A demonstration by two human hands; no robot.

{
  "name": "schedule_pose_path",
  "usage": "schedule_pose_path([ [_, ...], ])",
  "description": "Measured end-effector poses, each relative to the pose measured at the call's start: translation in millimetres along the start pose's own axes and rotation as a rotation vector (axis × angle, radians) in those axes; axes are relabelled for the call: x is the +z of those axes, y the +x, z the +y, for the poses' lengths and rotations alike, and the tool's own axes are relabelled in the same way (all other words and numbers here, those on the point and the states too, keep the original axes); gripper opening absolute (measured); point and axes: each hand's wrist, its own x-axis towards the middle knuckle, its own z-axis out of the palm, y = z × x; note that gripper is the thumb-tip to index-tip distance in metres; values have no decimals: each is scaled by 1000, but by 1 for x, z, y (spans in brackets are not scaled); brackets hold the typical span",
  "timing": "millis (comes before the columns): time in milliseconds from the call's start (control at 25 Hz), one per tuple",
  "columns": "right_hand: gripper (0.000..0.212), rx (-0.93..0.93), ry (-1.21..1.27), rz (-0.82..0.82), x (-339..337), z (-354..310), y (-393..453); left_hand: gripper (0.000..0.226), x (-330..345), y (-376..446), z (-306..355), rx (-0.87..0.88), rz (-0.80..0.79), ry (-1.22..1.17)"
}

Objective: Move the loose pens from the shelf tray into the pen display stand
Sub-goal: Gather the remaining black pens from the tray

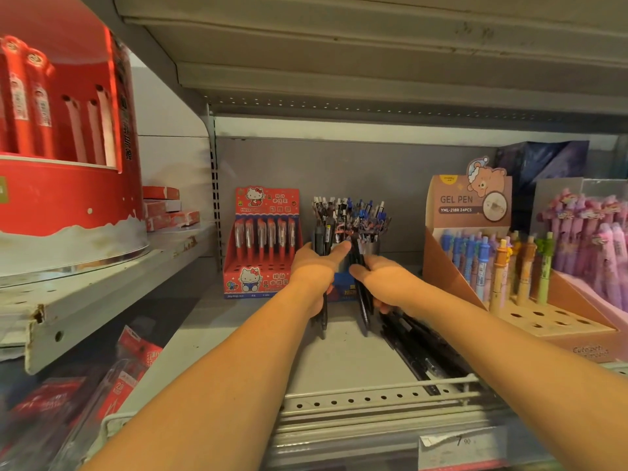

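My left hand (314, 266) grips a small bundle of black pens (322, 237), their tips poking up above the thumb and their ends hanging below the palm. My right hand (380, 278) grips other black pens (363, 311), held nearly upright. Both hands are just in front of the pen display stand (350, 219), a blue-based stand crowded with black and blue pens at the back of the shelf. A pile of loose black pens (421, 348) lies on the grey shelf tray (339, 358) under my right forearm.
A red Hello Kitty pen box (263, 243) stands left of the stand. A brown GEL PEN display (475, 239) and pink pens (591, 239) stand to the right. A perforated rail (373, 397) edges the shelf front. A red round display (64, 137) sits on the left shelf.
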Motion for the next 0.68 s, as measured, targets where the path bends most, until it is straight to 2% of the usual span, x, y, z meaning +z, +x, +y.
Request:
schedule_pose_path([
  [160,34,-195,154,42,2,-7,0,57,0,-4,0,52,-26,-42],
  [280,26,-217,297,23,0,-7,-3,28,-1,-3,-1,73,-56,-93],
  [360,16,-233,360,21,-2,-8,-6,27,-1,-2,-1,51,-50,-112],
  [440,18,-262,375,39,-3,-10,-8,33,-1,-4,2,51,-41,-100],
  [600,19,-282,379,18,-4,-9,-7,60,-2,-4,1,115,-57,-77],
  [640,19,-284,367,14,-4,-8,-7,61,-2,-3,0,127,-72,-67],
  [680,21,-289,346,10,-4,-8,-6,53,-3,0,-2,147,-89,-57],
])
